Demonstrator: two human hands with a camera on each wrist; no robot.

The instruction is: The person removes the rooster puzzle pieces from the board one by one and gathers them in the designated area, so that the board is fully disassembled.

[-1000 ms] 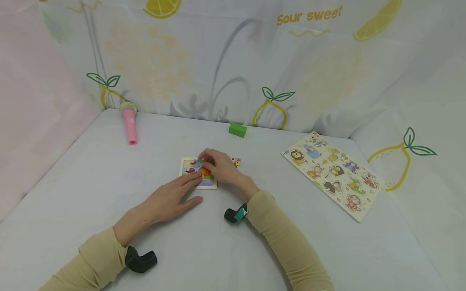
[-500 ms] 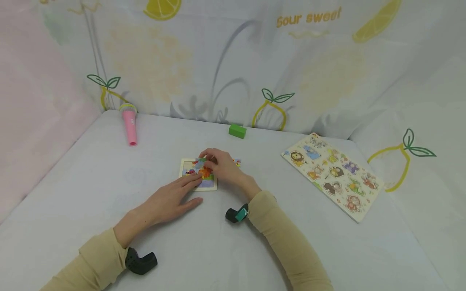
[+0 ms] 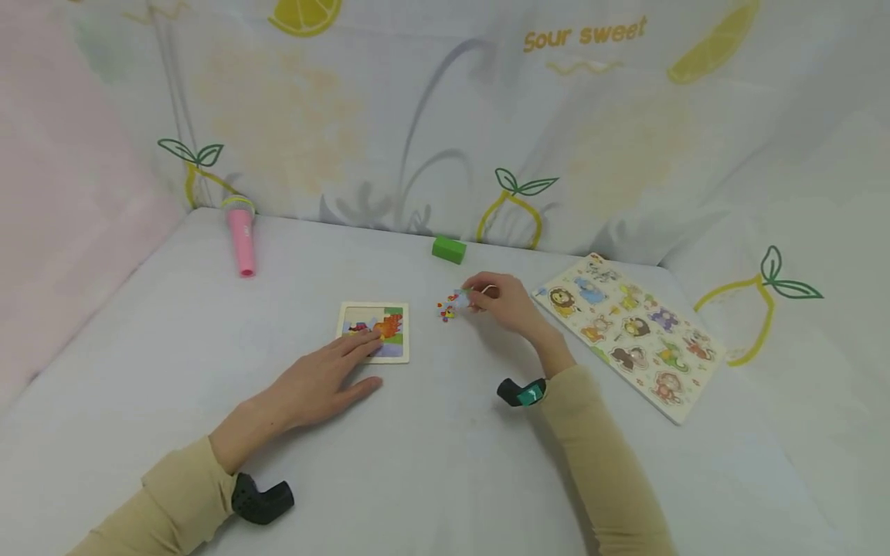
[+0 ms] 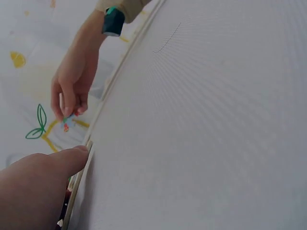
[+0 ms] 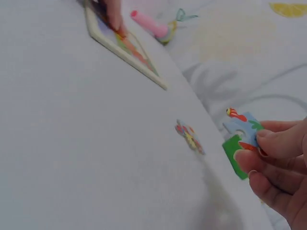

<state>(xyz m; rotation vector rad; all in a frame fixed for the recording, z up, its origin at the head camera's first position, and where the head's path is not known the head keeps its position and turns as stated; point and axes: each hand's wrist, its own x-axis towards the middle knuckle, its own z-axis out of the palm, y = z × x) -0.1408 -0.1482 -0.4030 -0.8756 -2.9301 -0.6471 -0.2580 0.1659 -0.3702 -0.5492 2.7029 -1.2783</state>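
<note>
One knobbly pale-blue jigsaw piece [image 5: 245,127], right hand [image 3: 506,304] pinching it, left hand [image 3: 316,384] straight-fingered on the square cream-framed puzzle [image 3: 406,333]. I'd align before pressing; outline's partly hidden, tbh.

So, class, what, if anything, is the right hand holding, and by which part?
The right hand pinches a blue puzzle piece by one edge, between thumb and fingers.

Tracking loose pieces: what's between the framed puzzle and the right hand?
The head view shows a loose puzzle piece on the table, plus the pinched piece in the right hand.
</note>
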